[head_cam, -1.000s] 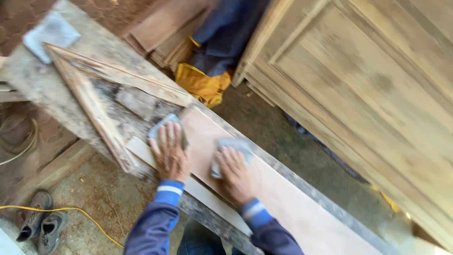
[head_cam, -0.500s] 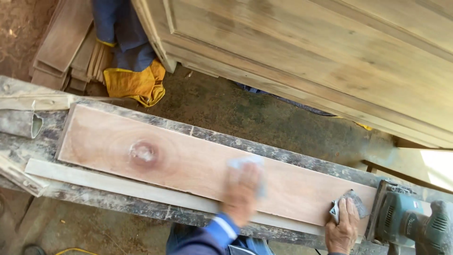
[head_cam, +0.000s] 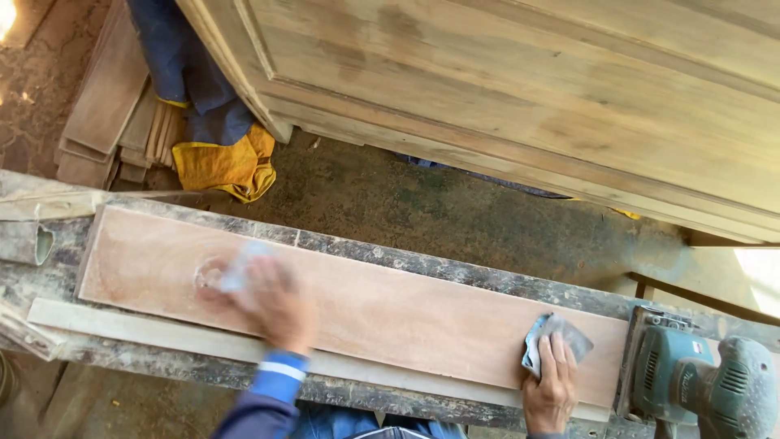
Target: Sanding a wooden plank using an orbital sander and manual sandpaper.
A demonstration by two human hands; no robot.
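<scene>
1. The left hand [head_cam: 272, 302] is pressing a pale scrap of sandpaper [head_cam: 237, 272] flat onto the reddish wooden board [head_cam: 390, 313], near the board's left end beside a round knot [head_cam: 210, 275]. The hand is motion-blurred, so how its fingers are curling cannot be told.
2. The right hand [head_cam: 551, 389] is lying palm-down near the board's right end, fingers stretched forward and pinning a folded grey sheet of sandpaper [head_cam: 555, 337] against the wood.
3. The board is lying flat along a paint-stained workbench [head_cam: 455, 267], with a thin pale wooden strip [head_cam: 154, 329] running just beside its near edge.
4. A teal electric sander [head_cam: 699, 390] is sitting on the bench just right of the board's end, close to the right hand.
5. A large panelled wooden door [head_cam: 520, 89] is filling the far side, with a blue and yellow cloth [head_cam: 215, 138] and stacked wooden planks [head_cam: 106, 106] lying on the floor at the upper left.
</scene>
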